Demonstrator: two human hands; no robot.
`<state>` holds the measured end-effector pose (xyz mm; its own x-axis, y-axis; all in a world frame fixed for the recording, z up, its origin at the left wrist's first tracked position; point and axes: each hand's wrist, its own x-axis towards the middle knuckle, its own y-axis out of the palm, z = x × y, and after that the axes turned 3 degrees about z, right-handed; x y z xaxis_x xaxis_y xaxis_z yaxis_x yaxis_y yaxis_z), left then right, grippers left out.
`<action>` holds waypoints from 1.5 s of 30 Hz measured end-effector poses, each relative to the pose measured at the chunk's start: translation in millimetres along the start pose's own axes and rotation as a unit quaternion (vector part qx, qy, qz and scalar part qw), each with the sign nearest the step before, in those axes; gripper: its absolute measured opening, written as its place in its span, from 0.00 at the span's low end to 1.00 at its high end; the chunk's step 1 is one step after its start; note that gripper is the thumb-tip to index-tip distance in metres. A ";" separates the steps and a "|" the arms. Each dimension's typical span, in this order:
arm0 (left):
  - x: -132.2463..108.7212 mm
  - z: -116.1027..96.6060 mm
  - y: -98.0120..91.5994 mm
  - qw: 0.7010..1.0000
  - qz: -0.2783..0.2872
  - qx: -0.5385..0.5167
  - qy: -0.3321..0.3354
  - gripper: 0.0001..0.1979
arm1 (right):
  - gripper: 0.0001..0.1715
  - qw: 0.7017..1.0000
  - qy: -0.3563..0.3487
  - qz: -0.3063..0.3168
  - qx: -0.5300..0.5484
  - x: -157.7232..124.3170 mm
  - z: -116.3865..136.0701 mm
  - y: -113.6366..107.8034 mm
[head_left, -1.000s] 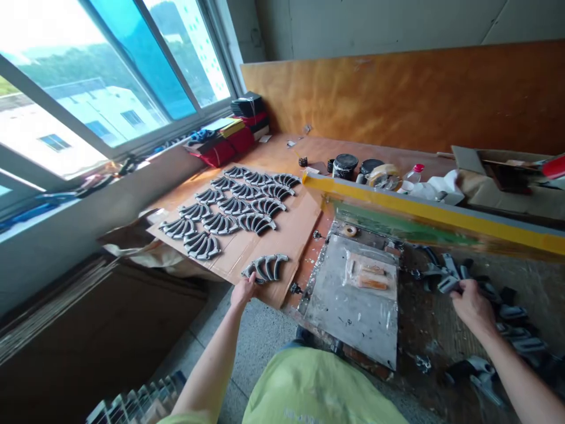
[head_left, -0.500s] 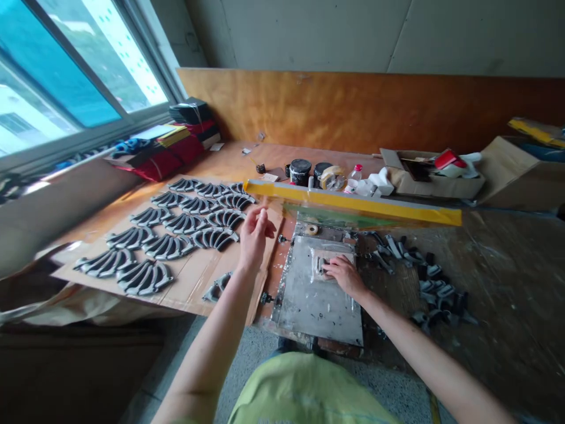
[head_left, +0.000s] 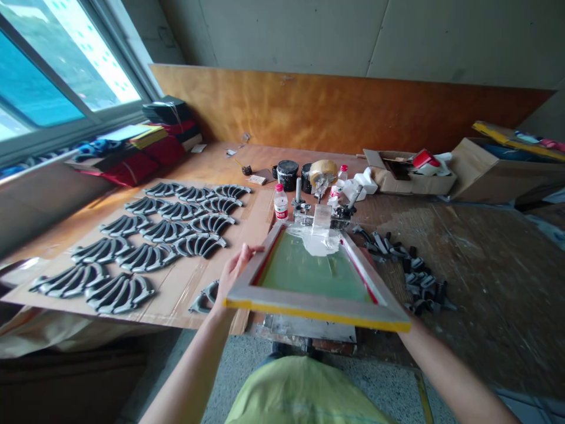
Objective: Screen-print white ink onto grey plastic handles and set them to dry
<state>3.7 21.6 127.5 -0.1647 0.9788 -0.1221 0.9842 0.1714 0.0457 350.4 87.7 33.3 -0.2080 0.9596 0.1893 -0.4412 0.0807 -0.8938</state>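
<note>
A screen-printing frame [head_left: 318, 305] with green mesh tilts over the work plate [head_left: 309, 328], its yellow-taped edge toward me. White ink [head_left: 324, 244] lies on the far end of the mesh, by the metal hinge clamp [head_left: 322, 219]. My left hand [head_left: 233, 272] is closed against the frame's left side, fingers partly behind it. My right forearm [head_left: 435, 350] passes behind the frame's right corner, which hides the hand and fingers. Beside my left wrist, a grey curved part [head_left: 205, 296] sits on the cardboard sheet [head_left: 176, 288].
Rows of grey curved parts [head_left: 161, 227] cover the cardboard at left. A heap of loose dark grey parts [head_left: 426, 280] lies at right. Behind the frame stand a red-capped bottle [head_left: 281, 203], black tubs [head_left: 288, 175], a tape roll [head_left: 323, 172] and an open carton [head_left: 410, 176].
The raised frame has swung down toward me over the plate. My left hand has moved onto its left side. My right hand, earlier at a small part on the plate, is now hidden.
</note>
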 end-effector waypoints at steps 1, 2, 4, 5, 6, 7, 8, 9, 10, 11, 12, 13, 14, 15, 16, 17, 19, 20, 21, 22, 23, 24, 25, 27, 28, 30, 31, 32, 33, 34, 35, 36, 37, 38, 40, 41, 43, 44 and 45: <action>-8.1 12.1 -5.7 0.999 0.019 0.015 -0.046 0.24 | 0.20 1.000 0.011 -0.027 -0.002 9.4 -5.6 -11.0; -14.4 25.6 -10.0 0.995 0.037 0.028 -0.084 0.25 | 0.19 0.998 0.010 -0.055 0.000 20.7 -7.3 -19.6; -21.6 54.8 -14.7 0.990 0.059 0.034 -0.127 0.32 | 0.19 0.995 -0.026 -0.092 0.003 46.3 1.8 -28.2; -22.7 69.3 -15.3 0.988 0.060 0.032 -0.136 0.36 | 0.23 0.994 -0.055 -0.094 -0.002 59.2 11.4 -28.1; -22.5 82.9 -15.3 0.988 0.057 0.035 -0.139 0.39 | 0.28 0.993 -0.083 -0.082 -0.014 71.2 22.9 -25.8; -21.5 94.9 -14.8 0.988 0.051 0.044 -0.139 0.41 | 0.31 0.993 -0.101 -0.059 -0.033 81.6 34.8 -21.8; -20.1 104.8 -14.3 0.988 0.046 0.056 -0.140 0.41 | 0.31 0.992 -0.106 -0.029 -0.054 90.0 45.9 -16.9; -18.6 112.5 -13.8 0.987 0.042 0.067 -0.140 0.41 | 0.28 0.992 -0.102 0.010 -0.072 96.0 55.1 -11.6; -17.3 117.9 -13.5 0.986 0.041 0.073 -0.141 0.41 | 0.23 0.991 -0.091 0.051 -0.089 99.4 62.0 -6.4; -16.4 121.2 -13.3 0.986 0.041 0.074 -0.142 0.41 | 0.18 0.988 -0.078 0.089 -0.102 100.0 66.6 -1.6; -15.8 122.8 -13.4 0.986 0.042 0.072 -0.143 0.40 | 0.13 0.984 -0.066 0.120 -0.113 97.8 69.1 2.7; -15.5 123.1 -13.5 0.986 0.044 0.071 -0.145 0.40 | 0.10 0.981 -0.063 0.137 -0.120 93.0 69.9 6.4; -15.3 122.7 -13.7 0.985 0.045 0.069 -0.149 0.39 | 0.08 0.979 -0.070 0.144 -0.125 85.7 69.7 9.4; -15.2 122.1 -13.9 0.985 0.045 0.069 -0.152 0.39 | 0.07 0.978 -0.082 0.144 -0.126 76.5 68.7 11.6; -15.1 121.5 -14.1 0.984 0.046 0.071 -0.154 0.39 | 0.09 0.977 -0.100 0.141 -0.124 65.8 67.2 12.8; -14.9 121.2 -14.3 0.984 0.046 0.077 -0.155 0.39 | 0.11 0.975 -0.123 0.143 -0.118 54.4 65.4 12.9; -14.3 122.0 -14.8 0.983 0.046 0.089 -0.152 0.38 | 0.16 0.966 -0.175 0.156 -0.104 33.7 61.0 9.0; -14.0 122.9 -15.0 0.983 0.048 0.094 -0.150 0.38 | 0.18 0.961 -0.199 0.166 -0.094 26.1 58.6 5.2; -13.8 123.8 -15.2 0.983 0.049 0.097 -0.150 0.38 | 0.19 0.956 -0.221 0.174 -0.084 21.3 56.2 0.4; -13.7 124.7 -15.3 0.983 0.048 0.098 -0.150 0.37 | 0.19 0.950 -0.239 0.185 -0.076 19.5 54.3 -4.9; -13.8 125.4 -15.2 0.983 0.048 0.097 -0.149 0.37 | 0.19 0.945 -0.250 0.198 -0.070 20.6 53.0 -9.9; -14.0 125.7 -15.0 0.983 0.046 0.096 -0.148 0.37 | 0.18 0.942 -0.254 0.209 -0.064 23.9 52.6 -14.0; -14.3 125.6 -14.7 0.984 0.044 0.095 -0.146 0.36 | 0.17 0.943 -0.251 0.212 -0.060 28.6 53.3 -16.2; -15.2 124.7 -13.8 0.985 0.039 0.092 -0.141 0.36 | 0.15 0.955 -0.227 0.184 -0.054 36.5 56.9 -13.6; -15.6 124.0 -13.3 0.986 0.039 0.088 -0.138 0.36 | 0.15 0.963 -0.213 0.155 -0.052 37.5 58.9 -8.7; -16.3 123.0 -12.4 0.987 0.043 0.074 -0.135 0.35 | 0.17 0.973 -0.203 0.097 -0.051 30.4 61.0 5.3; -16.6 122.8 -12.2 0.988 0.046 0.067 -0.135 0.35 | 0.19 0.973 -0.213 0.077 -0.050 22.7 60.4 12.3; -16.7 122.8 -12.1 0.988 0.049 0.063 -0.135 0.34 | 0.20 0.969 -0.232 0.066 -0.047 13.6 58.6 17.8; -16.7 123.0 -12.3 0.988 0.049 0.063 -0.135 0.34 | 0.20 0.965 -0.252 0.060 -0.041 4.5 55.9 21.1; -16.7 123.2 -12.6 0.988 0.047 0.066 -0.135 0.33 | 0.21 0.960 -0.272 0.061 -0.034 -2.9 52.8 21.8; -16.6 123.4 -13.0 0.987 0.044 0.071 -0.135 0.33 | 0.20 0.955 -0.287 0.067 -0.026 -7.1 50.0 20.2; -16.5 123.2 -13.4 0.987 0.042 0.075 -0.135 0.33 | 0.19 0.953 -0.292 0.076 -0.018 -7.3 48.0 16.7; -16.4 122.7 -13.9 0.987 0.040 0.077 -0.136 0.34 | 0.17 0.955 -0.285 0.083 -0.009 -2.9 47.1 12.2; -16.3 121.5 -14.2 0.987 0.040 0.077 -0.137 0.34 | 0.15 0.960 -0.267 0.085 0.000 5.9 47.5 7.5; -16.5 116.3 -14.8 0.987 0.044 0.071 -0.141 0.35 | 0.14 0.975 -0.208 0.075 0.018 32.9 52.1 -0.4; -16.9 111.9 -15.0 0.986 0.049 0.066 -0.144 0.36 | 0.18 0.982 -0.175 0.072 0.024 48.8 55.4 -3.1; -17.7 98.6 -15.5 0.985 0.057 0.050 -0.153 0.38 | 0.30 0.990 -0.114 0.076 0.018 78.8 60.8 -7.7; -18.0 89.7 -15.8 0.985 0.060 0.040 -0.156 0.39 | 0.34 0.993 -0.086 0.077 0.008 91.0 61.3 -10.3; -17.8 79.6 -16.0 0.985 0.063 0.032 -0.156 0.39 | 0.37 0.996 -0.060 0.070 -0.003 100.5 59.5 -13.5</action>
<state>-3.9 -7.5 50.0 -0.0232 0.9079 -0.4186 0.9992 0.0343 0.0191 283.4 167.0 88.6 -0.3707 0.9222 0.1099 -0.3951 -0.0495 -0.9173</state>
